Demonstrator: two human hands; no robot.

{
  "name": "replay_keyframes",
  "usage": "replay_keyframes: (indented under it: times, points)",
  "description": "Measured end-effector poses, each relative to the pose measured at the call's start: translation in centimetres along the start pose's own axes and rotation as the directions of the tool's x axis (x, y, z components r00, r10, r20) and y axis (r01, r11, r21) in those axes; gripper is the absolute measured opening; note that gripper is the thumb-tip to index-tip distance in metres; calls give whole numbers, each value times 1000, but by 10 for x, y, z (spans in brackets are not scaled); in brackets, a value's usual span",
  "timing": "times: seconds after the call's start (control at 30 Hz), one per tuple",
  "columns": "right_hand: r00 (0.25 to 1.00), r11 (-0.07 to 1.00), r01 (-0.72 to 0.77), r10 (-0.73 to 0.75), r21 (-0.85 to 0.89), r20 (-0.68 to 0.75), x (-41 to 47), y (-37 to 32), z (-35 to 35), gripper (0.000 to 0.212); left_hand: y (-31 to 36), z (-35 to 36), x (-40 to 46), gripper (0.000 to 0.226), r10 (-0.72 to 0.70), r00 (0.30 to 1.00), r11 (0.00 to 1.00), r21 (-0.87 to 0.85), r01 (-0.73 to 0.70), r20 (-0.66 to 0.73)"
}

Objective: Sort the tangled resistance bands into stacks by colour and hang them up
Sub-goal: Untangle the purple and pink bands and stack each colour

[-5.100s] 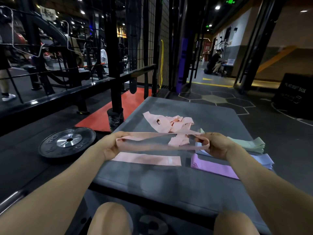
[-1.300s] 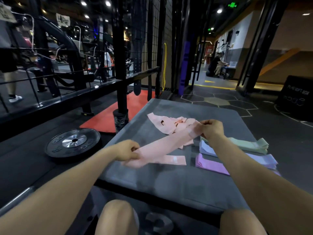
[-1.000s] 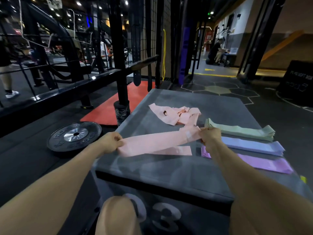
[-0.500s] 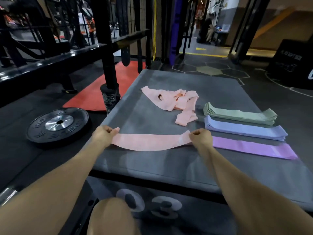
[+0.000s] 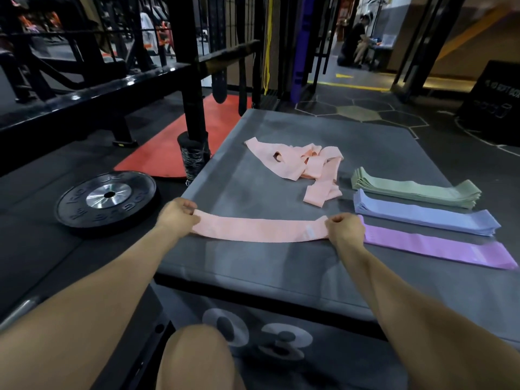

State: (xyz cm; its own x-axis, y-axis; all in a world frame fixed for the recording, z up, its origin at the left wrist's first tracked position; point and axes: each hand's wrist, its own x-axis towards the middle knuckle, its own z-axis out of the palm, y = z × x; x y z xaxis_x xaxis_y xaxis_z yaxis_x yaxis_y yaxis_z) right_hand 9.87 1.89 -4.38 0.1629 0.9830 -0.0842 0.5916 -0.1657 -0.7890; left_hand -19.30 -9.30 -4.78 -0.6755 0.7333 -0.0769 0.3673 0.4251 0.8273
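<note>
A: Nearest the camera, what shows?

B: A bare knee [image 5: 194, 358] at the bottom edge, and just past it the front face of a padded grey box [image 5: 281, 277] printed with "03". Its flat top serves as the counter.

A: And the hands?

B: Both forearms reach out over the near edge. The left hand [image 5: 177, 218] pinches the left end of a pink band [image 5: 261, 228], its fingers curled round that end. The right hand [image 5: 344, 229] grips the right end in the same way, fingers closed on the fabric. The band lies flat and stretched between them on the counter.

A: Where are the other bands?

B: To the right of the right hand, a purple stack [image 5: 439, 249] lies nearest. Behind it is a blue stack [image 5: 422, 218], then a green stack [image 5: 413, 190], all three running side by side. Farther back and left of the green one, a tangled heap of pink bands [image 5: 304, 167] sits near the middle of the counter, apart from the band being held.

A: Anything off the counter?

B: A black weight plate [image 5: 107, 198] lies on the floor to the left. Beyond it is a red mat [image 5: 180, 142] and a black rack post [image 5: 191, 80]. Far back on the right, a person [image 5: 353, 40] crouches.
</note>
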Motion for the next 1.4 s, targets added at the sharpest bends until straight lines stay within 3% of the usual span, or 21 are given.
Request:
replay_keyframes:
  times: [0.3, 0.43, 0.7, 0.9, 0.97, 1.17, 1.3, 1.4]
  points:
    - [1000, 997, -21, 20, -75, -12, 5, 1, 6, 25, -7, 12, 1, 21, 2, 993, 1000, 30, 1, -116]
    - [999, 1000, 6, -8, -29, -52, 5, 4, 7, 22, -4, 16, 1, 17, 26, 985, 1000, 0, -26, -171]
    - [998, 1000, -8, 6, -27, -56, 8, 8, 8, 21, -2, 17, 3, 15, 31, 987, 998, 57, -22, -157]
    - [998, 1000, 24, -24, 9, -54, 8, 12, 9, 20, -9, 15, 4, 10, 88, 983, 988, 141, -65, -160]
    - [998, 999, 42, -41, 0, -57, 7, 12, 9, 19, -9, 14, 2, 18, 149, 971, 974, 199, -112, -185]
    - [988, 985, 138, -144, -108, -55, 5, 5, 4, 21, 0, 20, -8, 17, 397, 917, 853, 381, -357, -29]
    - [959, 935, 281, -282, -215, 28, 6, 5, 6, 28, -4, 21, -6, 16, 388, 918, 804, 456, -381, 83]
    - [954, 904, 298, -268, -306, 136, 5, 7, 4, 35, -10, 21, -6, 14, 351, 929, 818, 444, -366, 118]
